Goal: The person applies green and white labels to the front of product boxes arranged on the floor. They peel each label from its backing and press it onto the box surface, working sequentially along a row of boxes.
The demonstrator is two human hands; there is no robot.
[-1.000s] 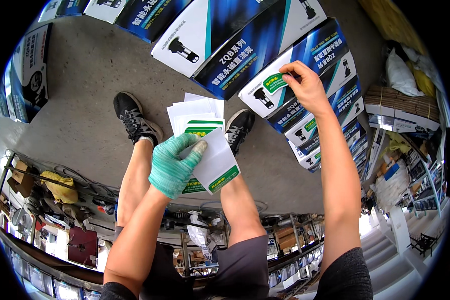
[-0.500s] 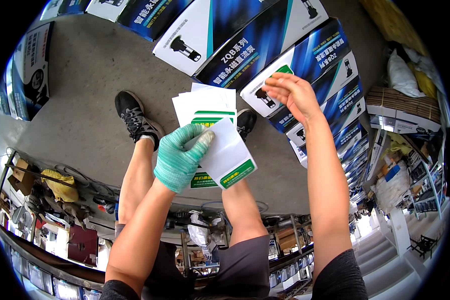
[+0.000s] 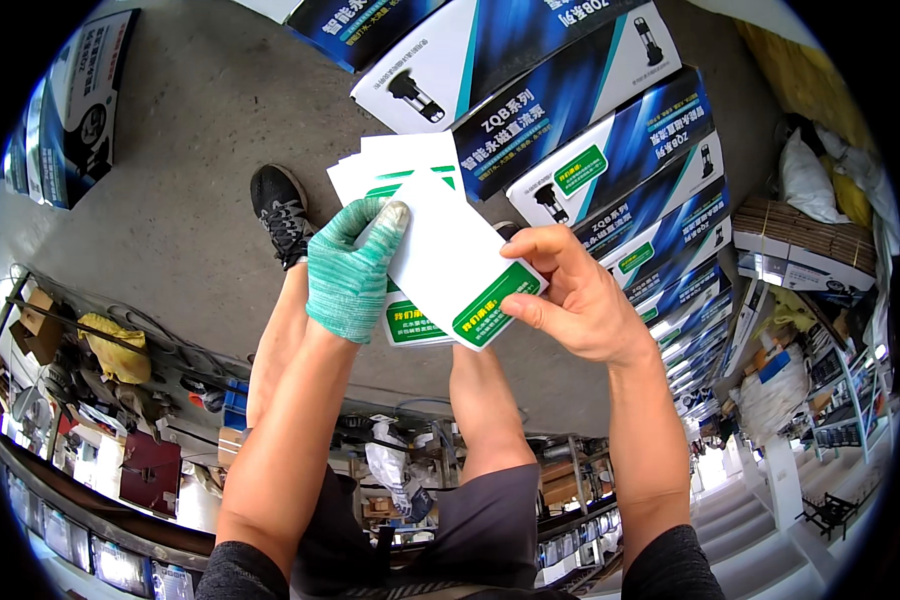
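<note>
My left hand (image 3: 348, 268), in a mint-green knit glove with a pale thumb tip, grips a fanned bunch of white sticker sheets (image 3: 410, 153). The thumb presses the top sheet (image 3: 445, 235), which is bare white except for one green sticker (image 3: 487, 302) with yellow and white print at its lower end. My bare right hand (image 3: 580, 300) has its thumb and index finger on the right end of that sticker. Another green sticker (image 3: 418, 322) shows on a sheet underneath. A similar green sticker (image 3: 580, 170) lies on the white part of a box just beyond my right hand.
Blue, white and black cartons (image 3: 540, 110) form a long row from the far side down the right. More cartons (image 3: 70, 120) stand at far left. Bundled flat cardboard (image 3: 800, 235) and a white sack (image 3: 808, 170) lie at right. My shoe (image 3: 282, 210) rests on the concrete floor.
My right hand has come back from the box to the sheets, and its fingers now meet the top sticker. The box where it hovered shows a green sticker uncovered.
</note>
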